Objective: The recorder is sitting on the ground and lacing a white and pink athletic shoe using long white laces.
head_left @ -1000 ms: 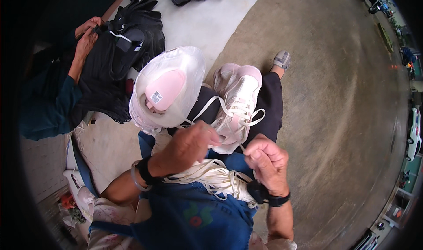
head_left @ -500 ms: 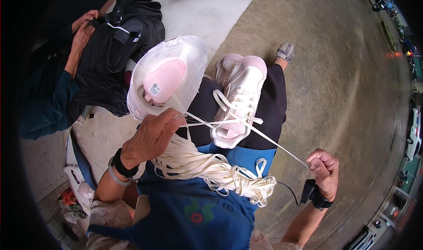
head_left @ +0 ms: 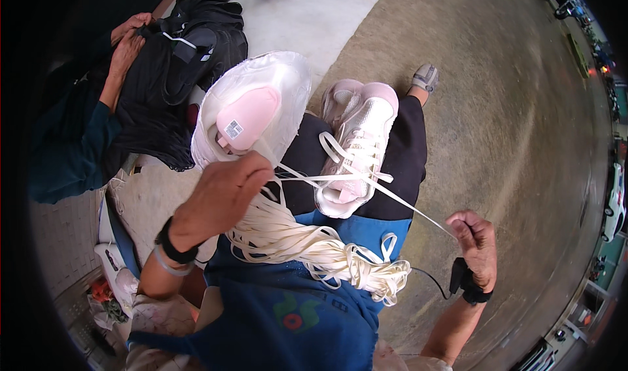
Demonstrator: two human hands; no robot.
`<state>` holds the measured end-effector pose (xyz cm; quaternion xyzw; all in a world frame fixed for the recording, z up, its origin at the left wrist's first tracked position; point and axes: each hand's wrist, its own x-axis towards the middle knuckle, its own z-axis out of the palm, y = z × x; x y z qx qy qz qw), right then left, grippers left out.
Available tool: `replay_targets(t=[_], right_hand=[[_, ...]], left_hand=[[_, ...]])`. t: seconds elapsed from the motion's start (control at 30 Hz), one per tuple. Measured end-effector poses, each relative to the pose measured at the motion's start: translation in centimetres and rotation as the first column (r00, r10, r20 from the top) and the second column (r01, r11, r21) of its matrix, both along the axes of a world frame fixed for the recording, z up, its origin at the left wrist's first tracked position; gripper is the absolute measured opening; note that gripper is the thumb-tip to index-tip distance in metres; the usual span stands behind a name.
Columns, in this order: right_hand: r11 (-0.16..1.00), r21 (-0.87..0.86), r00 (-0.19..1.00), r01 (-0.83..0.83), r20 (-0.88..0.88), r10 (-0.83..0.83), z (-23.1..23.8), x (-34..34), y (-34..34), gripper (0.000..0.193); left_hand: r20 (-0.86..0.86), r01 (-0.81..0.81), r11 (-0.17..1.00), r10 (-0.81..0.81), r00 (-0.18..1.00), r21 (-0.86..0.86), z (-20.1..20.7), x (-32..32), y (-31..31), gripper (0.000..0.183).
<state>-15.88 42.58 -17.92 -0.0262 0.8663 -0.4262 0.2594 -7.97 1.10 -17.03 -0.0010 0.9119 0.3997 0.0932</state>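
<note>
A white and pale pink shoe upper rests across my lap, toe away from me, beside another shoe partly hidden behind it. White shoelace crosses over its opening and stretches taut to both sides. My left hand is closed on one length of it, left of the shoe. Out to the right, my right hand pinches the other length between thumb and fingers. A thick bundle of cream laces lies over the blue apron, just below the shoe.
Beyond my left hand sits a white fabric shell with a pink insole in it. At the far left, a co-worker's hands handle a pile of black shoe uppers. Concrete floor stretches right; parked vehicles line the edge.
My right hand has shifted slightly up and to the left, the lace still in its fingers. The left hand has moved slightly left. The shoe stays nearly in place.
</note>
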Motion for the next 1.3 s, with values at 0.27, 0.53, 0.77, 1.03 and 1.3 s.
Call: replay_targets(t=[0.27, 0.53, 0.77, 1.03, 1.3], right_hand=[[0.996, -0.085, 0.984, 0.033, -0.171, -0.047, -2.6, 0.8, -6.7, 0.018], [0.958, 0.265, 0.838, -0.115, -0.491, 0.236, -4.3, 1.1, -12.8, 0.016], [0.987, -0.157, 0.906, -0.044, -0.422, -0.027, -6.1, -0.5, -12.5, 0.013], [0.59, -0.599, 0.795, 0.542, 0.593, -0.128, -6.5, -2.8, -11.9, 0.022], [0.742, -0.524, 0.864, 0.418, 0.481, -0.148, -6.1, -3.8, -11.6, 0.023]], left_hand=[[-0.067, 0.071, 0.997, -0.069, 0.995, 0.029, -1.4, -1.3, 2.8, 0.023], [-0.055, 0.06, 0.985, -0.07, 0.996, -0.164, -4.0, -5.3, 5.9, 0.02], [-0.012, 0.005, 1.0, -0.005, 1.0, -0.01, -5.5, -5.1, 5.8, 0.014], [-0.009, -0.014, 1.0, 0.015, 1.0, 0.022, -5.7, -5.4, 5.4, 0.011], [-0.099, 0.104, 0.971, -0.128, 0.987, -0.217, -2.4, -3.1, 1.9, 0.008]])
